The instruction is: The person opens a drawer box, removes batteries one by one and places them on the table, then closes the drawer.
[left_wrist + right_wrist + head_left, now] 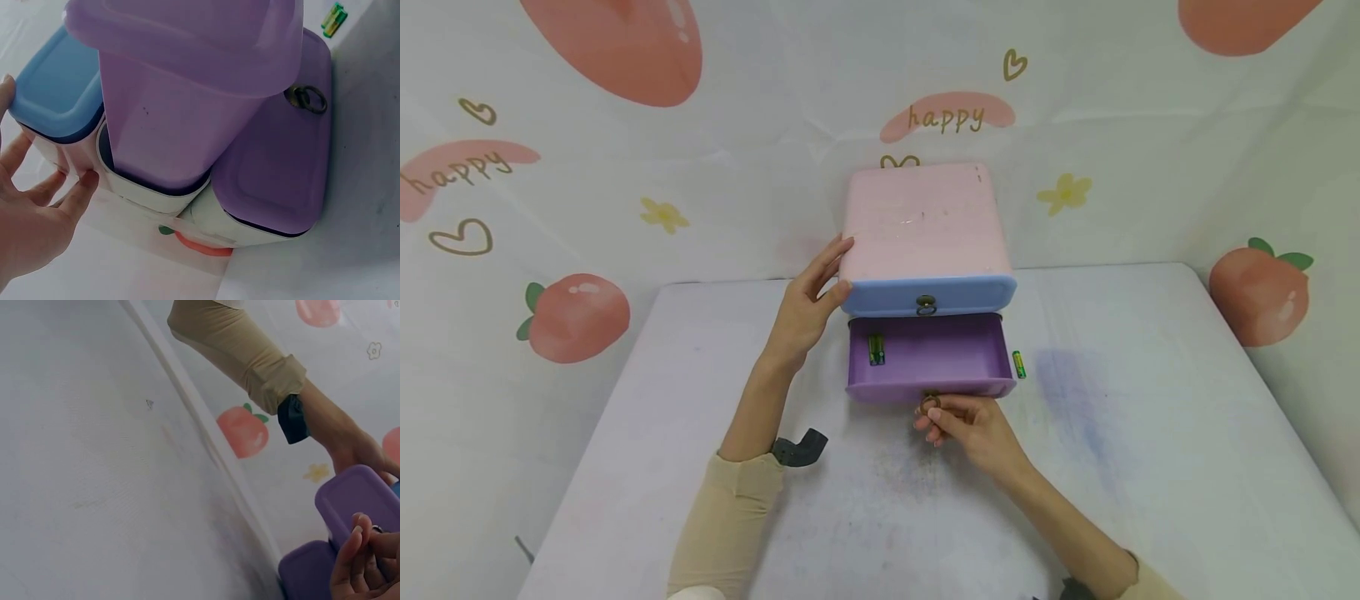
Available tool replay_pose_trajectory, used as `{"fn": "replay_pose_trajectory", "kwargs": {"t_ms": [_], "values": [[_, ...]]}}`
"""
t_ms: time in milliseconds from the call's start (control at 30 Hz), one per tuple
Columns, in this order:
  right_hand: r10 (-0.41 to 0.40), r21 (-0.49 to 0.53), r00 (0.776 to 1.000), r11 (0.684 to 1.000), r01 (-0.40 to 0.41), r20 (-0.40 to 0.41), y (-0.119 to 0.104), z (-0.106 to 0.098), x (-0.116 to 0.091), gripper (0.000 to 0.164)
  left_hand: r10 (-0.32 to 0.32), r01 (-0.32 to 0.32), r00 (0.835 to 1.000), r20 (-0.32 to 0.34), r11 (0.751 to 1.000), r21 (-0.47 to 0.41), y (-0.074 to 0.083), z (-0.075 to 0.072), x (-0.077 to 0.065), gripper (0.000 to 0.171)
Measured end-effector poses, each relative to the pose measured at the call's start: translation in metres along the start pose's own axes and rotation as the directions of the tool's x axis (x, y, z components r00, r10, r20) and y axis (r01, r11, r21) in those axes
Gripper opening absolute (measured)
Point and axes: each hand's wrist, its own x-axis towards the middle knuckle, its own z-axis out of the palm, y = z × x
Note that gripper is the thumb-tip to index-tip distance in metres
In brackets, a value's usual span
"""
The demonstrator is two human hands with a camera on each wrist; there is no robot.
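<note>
A small drawer cabinet with a pink top (925, 221) has a blue top drawer (887, 297), pushed in. Below it a purple drawer (947, 346) stands pulled out, with green batteries (877, 350) lying at its left. My right hand (973, 425) pinches the drawer's ring pull (930, 404) between thumb and fingers. My left hand (805, 308) rests against the cabinet's left side, fingers extended and thumb near the blue front. In the left wrist view, another purple drawer (275, 169) with its own ring pull sits pushed in beneath.
A green battery (1018, 364) lies on the white table (1150, 433), just right of the pulled-out drawer. Behind the cabinet hangs a white cloth (820, 100) printed with peaches, flowers and hearts. Dark wrist mounts (800, 448) sit on both forearms.
</note>
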Motion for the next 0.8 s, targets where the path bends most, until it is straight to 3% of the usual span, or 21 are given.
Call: {"fn": "replay_pose_trajectory", "kwargs": {"t_ms": [233,800], "values": [[-0.003,-0.001,1.0,1.0,0.003,0.021,0.003,0.0,-0.005,0.025,-0.021,0.021,1.0,0.001,1.0,-0.01,0.0,0.0,0.001,0.053],[0.004,0.05,0.998,0.999,-0.007,0.056,0.01,0.0,-0.014,0.029,0.002,-0.002,1.0,0.004,1.0,-0.003,-0.002,-0.001,0.0,0.053]]}}
